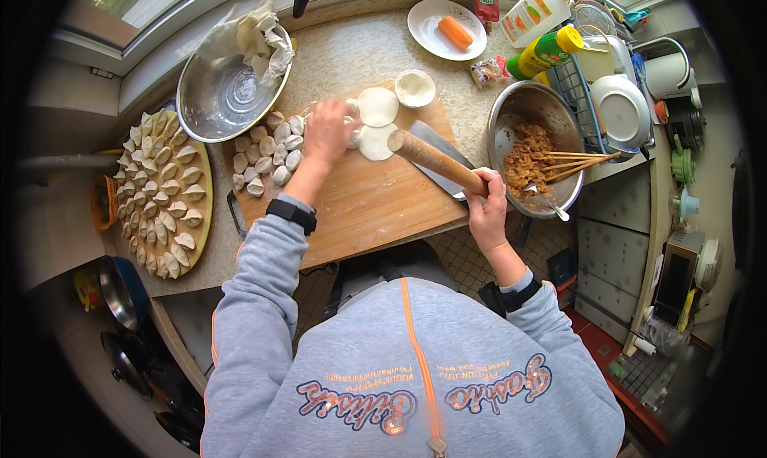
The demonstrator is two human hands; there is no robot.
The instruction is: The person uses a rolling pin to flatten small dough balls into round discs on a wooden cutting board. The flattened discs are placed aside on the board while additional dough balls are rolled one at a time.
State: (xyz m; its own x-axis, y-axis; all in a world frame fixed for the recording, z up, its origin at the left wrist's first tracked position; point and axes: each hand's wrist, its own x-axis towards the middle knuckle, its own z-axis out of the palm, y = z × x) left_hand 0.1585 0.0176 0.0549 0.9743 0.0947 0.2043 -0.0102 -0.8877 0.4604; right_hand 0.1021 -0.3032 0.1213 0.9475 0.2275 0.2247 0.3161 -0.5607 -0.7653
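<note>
My right hand (pixel 488 209) grips one end of a wooden rolling pin (pixel 434 158), tilted up over a cleaver (pixel 437 173) on the wooden cutting board (pixel 371 209). My left hand (pixel 328 131) is over the board's far part, among small dough pieces. Its fingertips are blurred, so whether they hold a piece cannot be told. Just right of it lie two round dough wrappers, one (pixel 379 107) farther off and one (pixel 377 142) nearer me. Several floured dough pieces (pixel 263 149) cover the board's left side. A small white bowl of flour (pixel 415 88) stands at its far edge.
Left is a round tray (pixel 207 218) of dumplings, beside a steel basin (pixel 195 107) with a cloth (pixel 263 41) over its rim. Right stands a steel bowl (pixel 496 128) holding filling (pixel 530 152), chopsticks (pixel 575 158) and a spoon (pixel 557 211). Behind is a plate (pixel 425 23) with a carrot piece (pixel 455 32).
</note>
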